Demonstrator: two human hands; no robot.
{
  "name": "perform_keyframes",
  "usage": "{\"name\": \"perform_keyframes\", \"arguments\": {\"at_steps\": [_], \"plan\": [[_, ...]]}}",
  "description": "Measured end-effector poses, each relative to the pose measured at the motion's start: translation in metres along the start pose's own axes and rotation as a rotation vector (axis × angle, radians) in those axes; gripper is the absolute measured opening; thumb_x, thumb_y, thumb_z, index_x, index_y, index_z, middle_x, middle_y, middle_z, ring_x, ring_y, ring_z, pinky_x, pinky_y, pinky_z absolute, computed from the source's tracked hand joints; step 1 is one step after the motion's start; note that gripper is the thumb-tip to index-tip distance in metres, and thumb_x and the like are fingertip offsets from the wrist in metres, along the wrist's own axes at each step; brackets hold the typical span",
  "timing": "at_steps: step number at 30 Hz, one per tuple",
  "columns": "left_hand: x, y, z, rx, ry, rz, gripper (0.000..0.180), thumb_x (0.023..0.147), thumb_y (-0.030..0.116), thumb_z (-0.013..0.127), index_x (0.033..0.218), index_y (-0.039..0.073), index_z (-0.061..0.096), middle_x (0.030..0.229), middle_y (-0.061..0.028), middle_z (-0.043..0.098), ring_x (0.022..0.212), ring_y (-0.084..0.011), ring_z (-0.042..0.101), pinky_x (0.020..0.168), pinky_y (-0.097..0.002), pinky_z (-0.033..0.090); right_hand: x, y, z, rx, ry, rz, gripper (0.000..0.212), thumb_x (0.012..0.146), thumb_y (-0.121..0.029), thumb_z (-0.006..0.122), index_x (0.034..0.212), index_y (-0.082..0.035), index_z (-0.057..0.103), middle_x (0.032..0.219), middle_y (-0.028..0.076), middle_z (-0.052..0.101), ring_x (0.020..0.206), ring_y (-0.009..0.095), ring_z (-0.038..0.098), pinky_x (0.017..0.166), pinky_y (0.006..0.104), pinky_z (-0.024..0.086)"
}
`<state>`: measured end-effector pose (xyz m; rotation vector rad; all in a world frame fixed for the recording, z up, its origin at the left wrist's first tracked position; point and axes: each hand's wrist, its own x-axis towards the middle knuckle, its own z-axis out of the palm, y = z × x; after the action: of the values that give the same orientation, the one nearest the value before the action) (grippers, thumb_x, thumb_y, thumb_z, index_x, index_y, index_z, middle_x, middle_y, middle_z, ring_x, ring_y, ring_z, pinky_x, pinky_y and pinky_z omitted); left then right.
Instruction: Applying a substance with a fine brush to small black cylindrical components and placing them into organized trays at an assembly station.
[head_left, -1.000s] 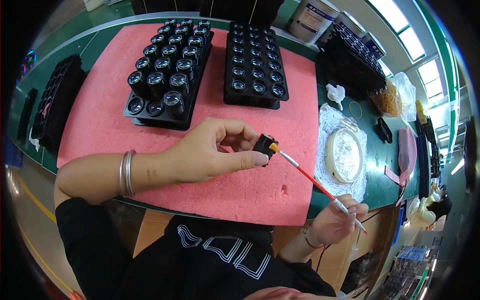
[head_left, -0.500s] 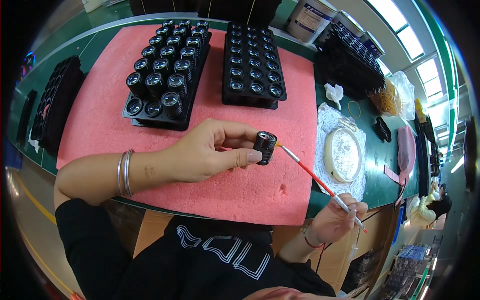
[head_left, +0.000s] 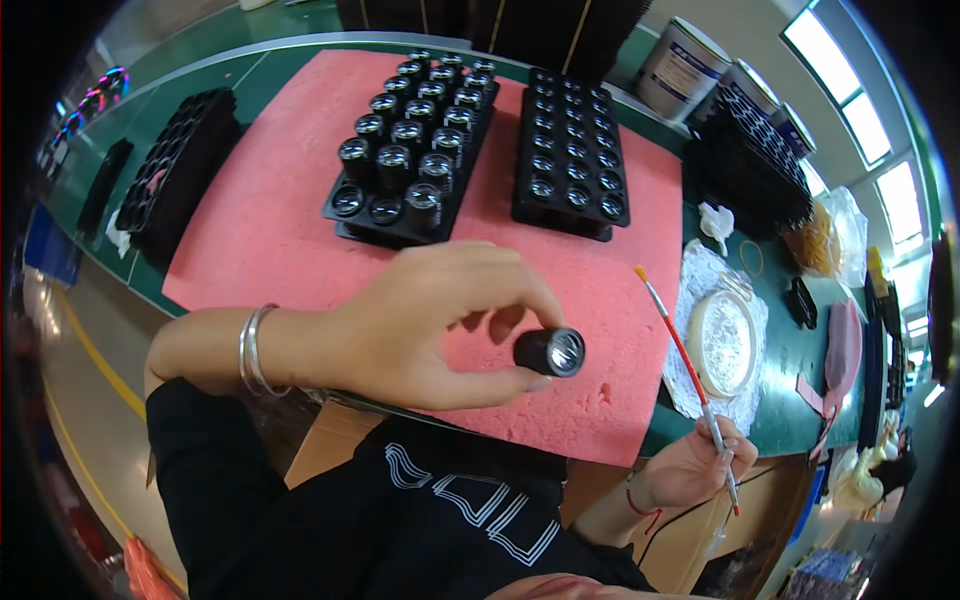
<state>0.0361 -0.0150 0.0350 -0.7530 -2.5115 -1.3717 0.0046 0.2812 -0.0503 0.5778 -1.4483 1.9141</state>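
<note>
Between thumb and fingers, my left hand (head_left: 450, 325) holds a black lens barrel (head_left: 540, 352) above the pink foam mat (head_left: 270, 240). The barrel lies tilted on its side, its glass end turned to the right. My right hand (head_left: 700, 465) grips a thin paintbrush (head_left: 690, 365) with a red and silver handle. Its yellowish bristle tip points up and away, apart from the barrel. Beyond my left hand stands a black tray (head_left: 390, 238) of several upright lens barrels. A second black tray (head_left: 568, 222), to its right, holds lens pieces sitting lower in their pockets.
Right of the mat, a round shallow dish (head_left: 722, 345) sits on crumpled white sheeting. Near it are a white tissue (head_left: 716, 222), a rubber band (head_left: 751, 258) and a small black part (head_left: 800, 302). Stacked black trays (head_left: 755, 165) and paint-type cans (head_left: 682, 72) stand far right; more trays (head_left: 180, 165) stand left.
The brush tip has come away from the barrel. My left hand has turned the barrel from upright to sideways and moved slightly nearer me. The whole view has shifted.
</note>
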Motion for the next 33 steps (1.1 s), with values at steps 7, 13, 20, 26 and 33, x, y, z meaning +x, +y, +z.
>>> {"name": "perform_keyframes", "arguments": {"at_steps": [7,13,20,26,33], "plan": [[-0.041,-0.01,-0.036,0.409,0.5,-0.22,0.029,0.063,0.009,0.071,0.089,0.004,0.058,0.067,0.0006,0.053,0.057,-0.007,0.044,0.049,-0.0188,0.034,0.001,0.0,0.016,-0.199,0.231,-0.023,0.02,0.079,-0.019,0.039,0.074,0.0,0.039,0.061,0.016,0.047,0.058,0.017,0.044,0.058,0.028,0.035],[-0.047,-0.036,-0.043,0.497,0.578,-0.37,0.025,0.063,0.01,0.073,0.08,0.001,0.057,0.06,0.0003,0.046,0.055,-0.0067,0.038,0.048,-0.0199,0.032,0.001,0.0,0.024,-0.207,0.283,-0.049,0.017,0.076,-0.017,0.039,0.073,0.0,0.038,0.055,0.014,0.045,0.055,0.016,0.042,0.055,0.027,0.031],[-0.044,-0.034,-0.037,0.44,0.546,-0.552,0.023,0.066,0.005,0.071,0.08,-0.001,0.054,0.058,0.0045,0.031,0.054,-0.003,0.029,0.047,-0.0181,0.024,-0.005,0.005,-0.003,-0.026,0.039,-0.075,0.018,0.082,-0.014,0.039,0.087,0.002,0.044,0.077,0.016,0.052,0.072,0.018,0.053,0.068,0.0276,0.042],[-0.034,-0.001,-0.032,0.815,0.69,-0.46,0.022,0.066,0.02,0.071,0.071,0.003,0.056,0.052,-0.0013,0.041,0.047,-0.0087,0.039,0.043,-0.0224,0.031,-0.005,0.002,0.0,-0.088,0.089,-0.072,0.019,0.08,-0.015,0.04,0.087,0.002,0.043,0.077,0.017,0.051,0.072,0.019,0.051,0.066,0.028,0.041],[0.065,0.018,-0.019,0.759,0.188,-0.333,0.029,0.07,0.027,0.067,0.08,0.002,0.058,0.066,-0.0076,0.057,0.058,-0.017,0.055,0.056,-0.0253,0.043,0.0,0.001,0.012,-0.111,0.239,-0.116,0.019,0.078,-0.017,0.041,0.082,0.001,0.038,0.061,0.018,0.049,0.057,0.019,0.046,0.055,0.0276,0.036]]}}
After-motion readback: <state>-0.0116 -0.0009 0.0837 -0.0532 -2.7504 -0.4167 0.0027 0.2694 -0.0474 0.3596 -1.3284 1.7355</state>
